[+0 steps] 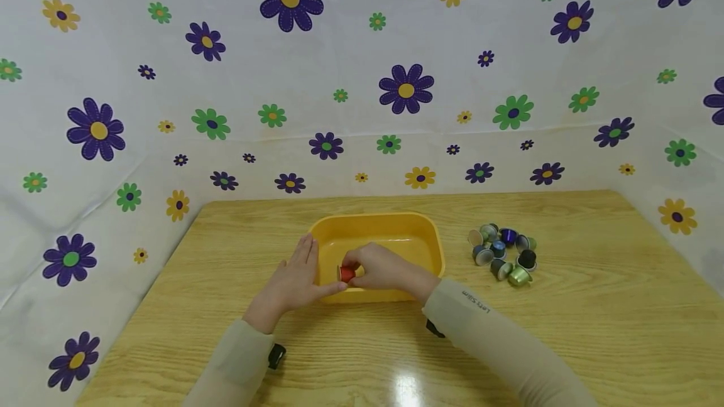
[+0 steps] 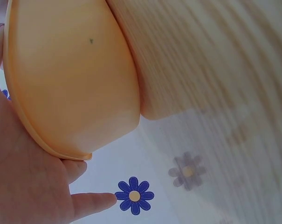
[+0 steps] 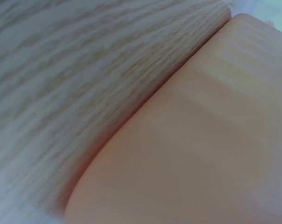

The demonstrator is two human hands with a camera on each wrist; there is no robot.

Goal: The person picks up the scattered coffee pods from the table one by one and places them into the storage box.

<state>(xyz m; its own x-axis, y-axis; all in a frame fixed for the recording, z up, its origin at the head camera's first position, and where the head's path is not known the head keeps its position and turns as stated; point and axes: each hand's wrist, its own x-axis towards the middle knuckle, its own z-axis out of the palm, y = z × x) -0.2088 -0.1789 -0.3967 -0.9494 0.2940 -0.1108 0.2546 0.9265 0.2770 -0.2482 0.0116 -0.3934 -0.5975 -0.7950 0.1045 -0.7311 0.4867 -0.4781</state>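
Observation:
In the head view my right hand (image 1: 378, 267) pinches a red coffee capsule (image 1: 347, 275) between thumb and fingers, over the near left part of a yellow plastic tub (image 1: 390, 226). The capsule lies on its side, its pale rim facing left. My left hand (image 1: 290, 282) rests along the tub's left edge with straight fingers, the thumb stretched along the near rim. Close up in the left wrist view, the left hand (image 2: 31, 163) lies against the tub's rim. The right wrist view shows the tub's outer wall (image 3: 192, 140), with the right hand out of sight.
Right of the tub, several coffee capsules (image 1: 498, 249) in green, blue, black and other colours lie in a loose cluster on the wooden table (image 1: 588, 306). A white flower-patterned cloth (image 1: 345, 55) stands behind and at both sides.

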